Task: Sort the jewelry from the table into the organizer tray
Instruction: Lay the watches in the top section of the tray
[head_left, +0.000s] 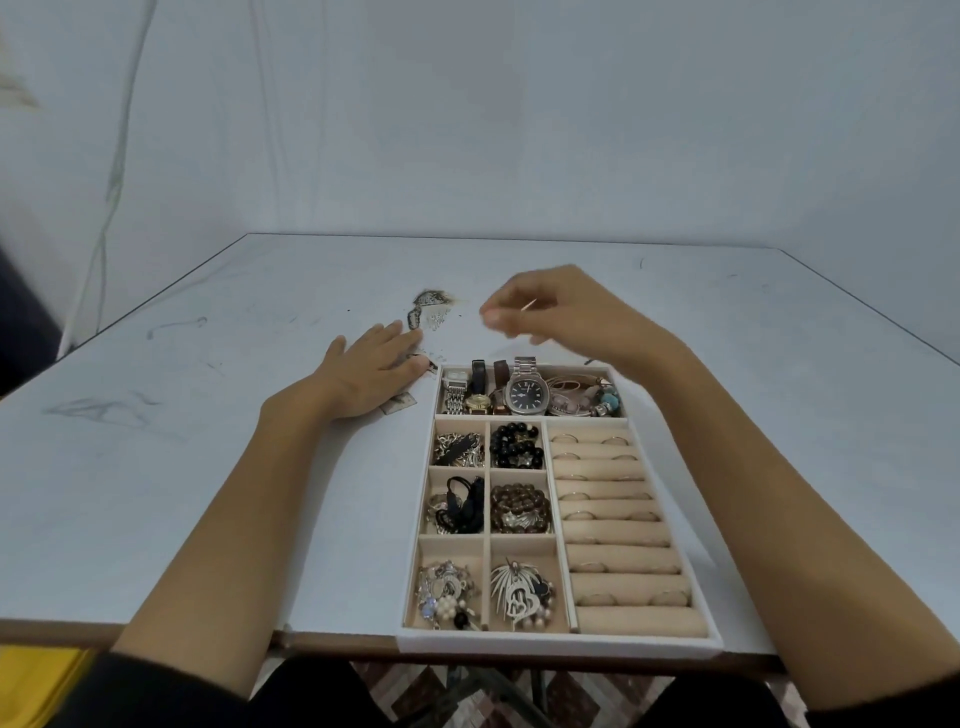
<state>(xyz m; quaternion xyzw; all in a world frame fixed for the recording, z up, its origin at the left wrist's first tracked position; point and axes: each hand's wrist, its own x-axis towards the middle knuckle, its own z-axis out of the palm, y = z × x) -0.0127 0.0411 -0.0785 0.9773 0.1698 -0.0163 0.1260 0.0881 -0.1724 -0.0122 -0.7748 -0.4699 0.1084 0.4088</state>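
A white organizer tray (558, 648) with beige compartments lies at the table's front edge. Its back compartment holds watches (525, 393) and bracelets; the left cells hold beads, chains and pendants; the right side has ring rolls (613, 512) with several rings. A small heap of loose jewelry (428, 312) lies on the table behind and left of the tray. My left hand (366, 376) rests flat on the table, fingers spread, over small pieces beside the tray's back left corner. My right hand (553, 306) hovers above the tray's back edge, fingers pinched on a thin small piece that is blurred.
The white table (182, 467) has dark scuff marks on its left half. A pale wall stands close behind the table. A small dark tag (397, 404) lies under my left wrist. Patterned floor shows below the front edge.
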